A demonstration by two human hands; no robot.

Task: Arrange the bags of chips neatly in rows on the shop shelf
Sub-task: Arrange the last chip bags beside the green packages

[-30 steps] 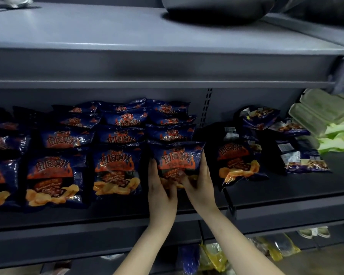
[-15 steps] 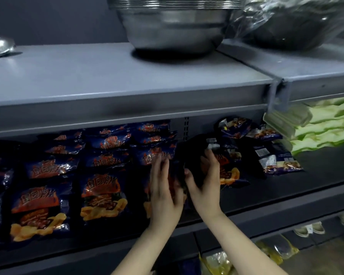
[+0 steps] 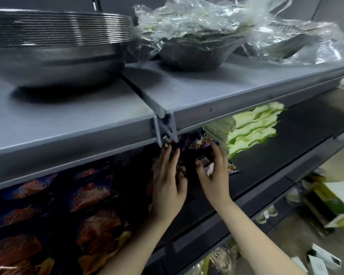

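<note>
Dark blue chip bags with orange print lie in rows on the left part of the dark shop shelf. A loose pile of the same bags sits further right, half hidden under the upper shelf's bracket. My right hand arches over one bag of this pile, fingers on top and thumb against its near side, a white label patch showing between them. My left hand lies beside it with fingers stretched forward onto the dark bags. The picture is motion-blurred.
The grey upper shelf juts out just above my hands, carrying stacked steel bowls and plastic-wrapped bowls. Green-and-white packs are stacked right of the pile. Boxes stand on the floor at right.
Both hands left the front bag of the third row and moved right and deeper onto the loose pile. The view swung up and to the right.
</note>
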